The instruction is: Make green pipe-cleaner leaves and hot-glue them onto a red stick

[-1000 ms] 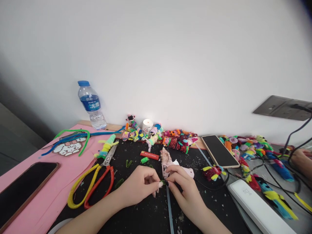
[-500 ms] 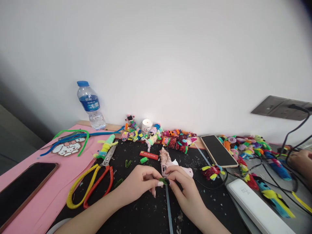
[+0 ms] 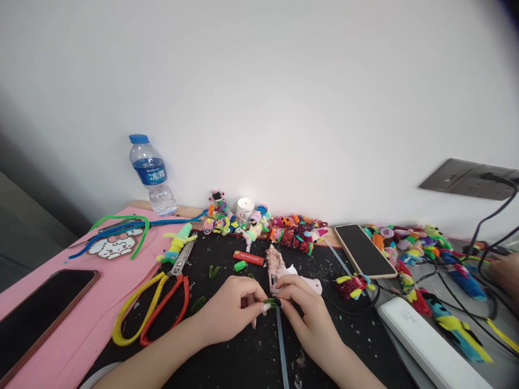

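Above the black mat, my left hand (image 3: 235, 308) pinches a short dark green pipe cleaner piece (image 3: 269, 301) between thumb and fingers. The fingertips of my right hand (image 3: 304, 305) close on its other end, where a small black bit shows; I cannot make out what that bit is. Just behind my right hand lies a pale pink glue gun (image 3: 273, 267), partly hidden by the fingers. Left of my left hand are a bent green pipe cleaner piece (image 3: 213, 272) and another dark green piece (image 3: 198, 304). A bright green rolled piece (image 3: 240, 266) sits beside a red strip (image 3: 248, 258).
Scissors (image 3: 186, 300) with yellow and red handles lie left, near a phone (image 3: 44, 308) on pink paper. Pipe cleaner figures (image 3: 292, 237) line the wall. Right are another phone (image 3: 363, 251), a white power bank (image 3: 425, 343), cables and another person's hand (image 3: 505, 273).
The fingers of my left hand have shifted slightly, and more of the green piece shows between my hands. The other person's hand at the right has moved a little and is blurred.
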A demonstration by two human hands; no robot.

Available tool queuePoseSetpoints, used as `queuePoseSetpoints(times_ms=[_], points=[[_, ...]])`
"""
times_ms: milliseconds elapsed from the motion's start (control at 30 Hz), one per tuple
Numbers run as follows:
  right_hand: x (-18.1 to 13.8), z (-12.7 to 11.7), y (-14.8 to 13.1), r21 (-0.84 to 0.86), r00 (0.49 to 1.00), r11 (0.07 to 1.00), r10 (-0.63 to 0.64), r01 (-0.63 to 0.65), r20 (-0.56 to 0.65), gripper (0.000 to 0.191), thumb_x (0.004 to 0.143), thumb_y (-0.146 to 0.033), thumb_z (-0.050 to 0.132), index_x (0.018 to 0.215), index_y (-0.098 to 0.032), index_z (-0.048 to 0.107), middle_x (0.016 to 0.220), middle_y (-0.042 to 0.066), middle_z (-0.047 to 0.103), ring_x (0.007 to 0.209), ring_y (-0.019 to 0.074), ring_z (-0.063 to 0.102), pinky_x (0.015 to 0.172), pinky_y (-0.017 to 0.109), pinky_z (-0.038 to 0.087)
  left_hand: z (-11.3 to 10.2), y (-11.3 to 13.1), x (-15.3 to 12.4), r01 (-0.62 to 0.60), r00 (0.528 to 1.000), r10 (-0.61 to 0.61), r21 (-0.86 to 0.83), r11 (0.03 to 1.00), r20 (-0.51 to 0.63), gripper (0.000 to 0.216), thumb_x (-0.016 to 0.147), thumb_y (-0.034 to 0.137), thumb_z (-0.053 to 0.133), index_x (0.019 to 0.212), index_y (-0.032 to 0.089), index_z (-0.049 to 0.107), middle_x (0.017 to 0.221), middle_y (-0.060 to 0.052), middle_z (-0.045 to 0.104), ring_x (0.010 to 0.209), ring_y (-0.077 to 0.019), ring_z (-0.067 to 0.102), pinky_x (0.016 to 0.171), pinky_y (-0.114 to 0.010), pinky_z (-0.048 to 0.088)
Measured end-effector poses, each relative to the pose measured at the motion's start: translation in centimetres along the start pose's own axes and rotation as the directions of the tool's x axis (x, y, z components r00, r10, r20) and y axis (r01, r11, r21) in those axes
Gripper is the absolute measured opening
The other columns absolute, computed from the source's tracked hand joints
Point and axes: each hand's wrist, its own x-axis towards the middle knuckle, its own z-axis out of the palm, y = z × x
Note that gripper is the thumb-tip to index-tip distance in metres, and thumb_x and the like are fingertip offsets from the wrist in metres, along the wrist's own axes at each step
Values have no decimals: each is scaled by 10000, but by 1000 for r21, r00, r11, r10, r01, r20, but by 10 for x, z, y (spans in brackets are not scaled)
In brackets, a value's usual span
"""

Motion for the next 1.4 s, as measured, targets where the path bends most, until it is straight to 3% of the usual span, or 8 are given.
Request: queuePoseSetpoints(times_ms=[333, 567, 933, 1033, 1233, 1400], points=[[-2, 1, -4, 10, 999, 1000, -7, 7, 39, 158, 838, -69, 447, 800, -194, 535, 940, 53, 562, 860, 156, 560, 760, 268, 448, 2, -1, -2, -102, 995, 100, 195, 975, 18, 123, 773, 140, 528, 681, 156, 609, 629, 25, 528, 523, -91, 510, 531, -183, 386], [1, -5, -1, -5, 1000, 1000, -12, 12, -8, 169, 849, -73, 434, 837, -197, 549, 940, 54, 555, 888, 156, 552, 786, 273, 437, -4, -4, 0, -132, 991, 134, 117, 984, -7, 102, 782, 237, 597, 812, 168, 666, 791, -7, 611, 536, -82, 528, 546, -174, 411], [1, -5, -1, -11, 1000, 1000, -5, 5, 24, 163, 850, -89, 438, 855, -207, 551, 953, 57, 567, 897, 171, 555, 786, 300, 460, -5, -2, -1, -245, 969, 242, 259, 934, 45, 245, 881, 205, 439, 791, 170, 665, 716, -12, 599, 606, -111, 536, 624, -192, 415], [0, -6, 3, -61, 999, 997, 38, -37, 14, 204, 849, -97, 424, 978, -217, 526, 1026, 68, 552, 940, 185, 538, 794, 320, 463, -6, -3, 0, -226, 971, 238, 254, 940, -17, 246, 880, 195, 428, 770, 169, 647, 696, -6, 584, 587, -109, 530, 622, -203, 411], [0, -13, 16, -311, 988, 947, 34, -80, -149, 331, 778, -79, 424, 1076, -210, 481, 1098, 93, 520, 1052, 237, 476, 889, 408, 403, -9, -9, 3, -97, 960, 143, 192, 977, -242, 247, 873, 216, 419, 761, 158, 630, 692, -14, 584, 537, -107, 527, 565, -206, 410], [0, -12, 18, -518, 983, 836, 155, -183, -98, 513, 657, -58, 454, 1149, -204, 455, 1185, 92, 483, 1071, 275, 451, 855, 443, 388, -11, -12, 5, -36, 929, 91, 157, 987, -359, 209, 861, 241, 446, 816, 157, 632, 664, -1, 586, 493, -103, 531, 551, -214, 403]])
